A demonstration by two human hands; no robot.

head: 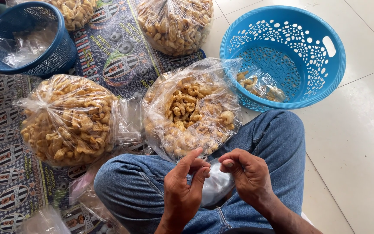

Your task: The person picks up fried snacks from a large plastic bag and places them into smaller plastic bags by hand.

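1. At ten o'clock from my hands, a dark blue basket (24, 39) is sitting on the patterned mat (9, 173), holding loose clear plastic.
2. At nine o'clock, a tied clear bag of golden crackers (68, 121) is lying on the mat just beside my left knee.
3. My left hand (186, 184) is hovering over my lap, fingers (202, 169) curling and pinching the edge of a small clear plastic bag (216, 184).
4. That small bag is resting between my two hands, above my crossed jeans-clad legs (135, 186).
5. At twelve o'clock, an open bag of crackers (191, 112) is standing just beyond my hands, its mouth gaping upward; another full bag (176, 24) is lying farther off at twelve.
6. My right hand (247, 173) is curling loosely, fingertips pinching the same small bag's other edge.
7. At one o'clock, a light blue perforated basket (321, 73) is sitting on the white tiled floor (360, 143), containing a small filled packet (260, 84).
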